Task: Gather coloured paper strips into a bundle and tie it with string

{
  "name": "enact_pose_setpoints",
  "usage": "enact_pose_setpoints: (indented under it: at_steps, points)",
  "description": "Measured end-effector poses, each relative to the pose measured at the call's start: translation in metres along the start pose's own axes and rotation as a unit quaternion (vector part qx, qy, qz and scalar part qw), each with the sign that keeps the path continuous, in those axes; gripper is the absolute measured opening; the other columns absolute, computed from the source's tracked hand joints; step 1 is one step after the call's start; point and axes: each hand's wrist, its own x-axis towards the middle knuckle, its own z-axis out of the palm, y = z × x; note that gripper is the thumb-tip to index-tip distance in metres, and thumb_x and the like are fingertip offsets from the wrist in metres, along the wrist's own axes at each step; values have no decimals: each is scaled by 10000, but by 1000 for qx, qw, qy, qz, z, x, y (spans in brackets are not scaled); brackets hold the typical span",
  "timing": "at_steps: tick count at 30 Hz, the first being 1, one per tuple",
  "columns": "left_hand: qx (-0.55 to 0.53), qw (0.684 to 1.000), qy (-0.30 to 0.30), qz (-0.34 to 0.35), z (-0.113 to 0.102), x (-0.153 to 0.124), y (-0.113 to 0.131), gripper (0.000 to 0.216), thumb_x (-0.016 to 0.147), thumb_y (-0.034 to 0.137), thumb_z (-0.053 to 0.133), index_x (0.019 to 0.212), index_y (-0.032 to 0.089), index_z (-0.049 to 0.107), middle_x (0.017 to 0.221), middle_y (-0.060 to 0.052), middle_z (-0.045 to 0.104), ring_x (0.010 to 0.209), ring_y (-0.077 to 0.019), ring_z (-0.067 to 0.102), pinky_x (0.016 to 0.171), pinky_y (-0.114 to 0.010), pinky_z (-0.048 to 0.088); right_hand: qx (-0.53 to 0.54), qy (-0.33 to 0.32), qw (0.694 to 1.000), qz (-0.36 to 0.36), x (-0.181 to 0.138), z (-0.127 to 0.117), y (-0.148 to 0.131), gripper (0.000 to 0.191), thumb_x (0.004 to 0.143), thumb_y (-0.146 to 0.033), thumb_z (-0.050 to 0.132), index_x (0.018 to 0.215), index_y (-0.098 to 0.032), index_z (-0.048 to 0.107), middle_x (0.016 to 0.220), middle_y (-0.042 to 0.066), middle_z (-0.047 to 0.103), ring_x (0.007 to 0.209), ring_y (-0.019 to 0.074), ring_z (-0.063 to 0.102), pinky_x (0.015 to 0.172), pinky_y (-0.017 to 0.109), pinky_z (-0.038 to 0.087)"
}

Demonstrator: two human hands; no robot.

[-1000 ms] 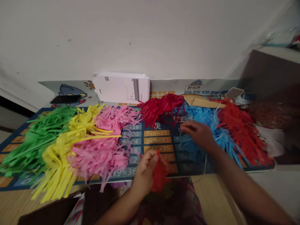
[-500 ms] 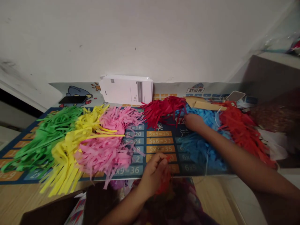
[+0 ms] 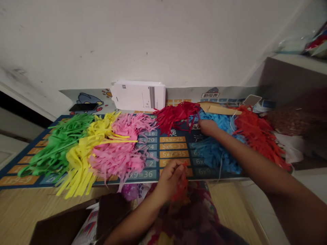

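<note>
My left hand (image 3: pixel 171 177) is closed at the front edge of the table, pinching a bunch of orange-red strips (image 3: pixel 182 189) that hangs below its fingers. My right hand (image 3: pixel 208 128) reaches across to the middle right, with its fingers curled. It lies over the blue strips (image 3: pixel 216 154), close to the right end of a dark red bunch (image 3: pixel 177 115). What its fingertips hold, if anything, is hidden. To the far right is a pile of orange-red strips (image 3: pixel 260 139). A thin white string (image 3: pixel 221 163) hangs near the blue strips.
Green strips (image 3: pixel 63 146), yellow strips (image 3: pixel 81 160) and pink strips (image 3: pixel 120 156) cover the left of the printed mat (image 3: pixel 173 154). A white box (image 3: pixel 139 96) leans on the wall beside a dark phone (image 3: pixel 83 107). Brown cardboard (image 3: pixel 221 109) lies behind the blue strips. Below stands an open box (image 3: pixel 61 221).
The view has shifted a little, so the table sits slightly higher. Both hands stay at nearly the same places, and the orange-red strips under my left hand show more clearly.
</note>
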Motion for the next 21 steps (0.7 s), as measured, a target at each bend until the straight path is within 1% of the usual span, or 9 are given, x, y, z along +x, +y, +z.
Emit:
enact_pose_setpoints:
  at_steps: [3, 5, 6, 8, 10, 12, 14, 17, 21]
  points:
    - [4, 1000, 15, 13, -6, 5, 1, 464, 811, 635, 653, 802, 198, 497, 524, 101, 442, 394, -50, 317, 415, -189, 274, 29, -30, 999, -33, -35, -12, -20, 118, 913, -136, 594, 916, -121, 712, 949, 99, 726, 894, 188, 671, 827, 319, 495]
    - [43, 998, 33, 38, -11, 8, 3, 417, 841, 594, 638, 804, 194, 526, 528, 91, 457, 405, -60, 341, 428, -196, 292, 100, -35, 992, -66, -71, -12, -40, 142, 908, -231, 610, 998, -190, 712, 951, 45, 736, 848, 162, 668, 788, 281, 500]
    - [82, 994, 46, 63, -13, 9, 4, 379, 861, 553, 632, 799, 187, 553, 542, 76, 485, 428, -70, 379, 449, -203, 318, 209, -26, 975, -66, -90, -8, -50, 147, 891, -289, 632, 980, -200, 708, 891, 36, 732, 780, 162, 662, 732, 277, 508]
    - [180, 973, 67, 130, -16, 10, 9, 291, 906, 442, 608, 801, 172, 629, 611, 28, 582, 523, -100, 499, 531, -221, 392, 407, -7, 913, -26, -124, 5, -69, 182, 839, -393, 690, 888, -218, 688, 811, 24, 715, 703, 167, 646, 660, 281, 518]
    - [269, 941, 63, 193, -18, 10, 13, 239, 935, 350, 582, 823, 173, 696, 713, -17, 681, 651, -136, 605, 636, -244, 454, 551, 10, 834, 26, -147, 21, -83, 235, 780, -431, 757, 822, -222, 659, 795, 21, 707, 654, 157, 629, 630, 284, 523]
    - [322, 917, 47, 230, -19, 10, 15, 227, 952, 305, 564, 862, 184, 734, 783, -40, 737, 730, -162, 664, 700, -263, 489, 634, 21, 770, 59, -156, 36, -91, 259, 744, -414, 803, 794, -223, 636, 824, 15, 707, 623, 134, 610, 629, 279, 525]
    - [357, 900, 44, 246, -19, 10, 16, 214, 958, 284, 569, 887, 190, 747, 819, -48, 762, 757, -172, 692, 720, -271, 508, 673, 25, 736, 75, -159, 46, -94, 266, 726, -382, 829, 777, -224, 622, 836, 4, 703, 605, 116, 594, 625, 271, 522]
    - [402, 875, 52, 265, -20, 8, 15, 187, 959, 266, 583, 908, 192, 748, 839, -49, 772, 760, -170, 707, 711, -264, 522, 680, 25, 727, 88, -160, 51, -93, 272, 713, -357, 847, 768, -225, 616, 827, 1, 700, 605, 117, 593, 611, 270, 522]
    - [471, 825, 58, 308, -20, 6, 14, 201, 978, 265, 558, 936, 183, 737, 824, -51, 765, 724, -162, 703, 669, -251, 528, 657, 53, 746, 91, -168, 50, -92, 249, 724, -340, 845, 779, -230, 628, 848, 12, 700, 702, 144, 637, 656, 276, 541]
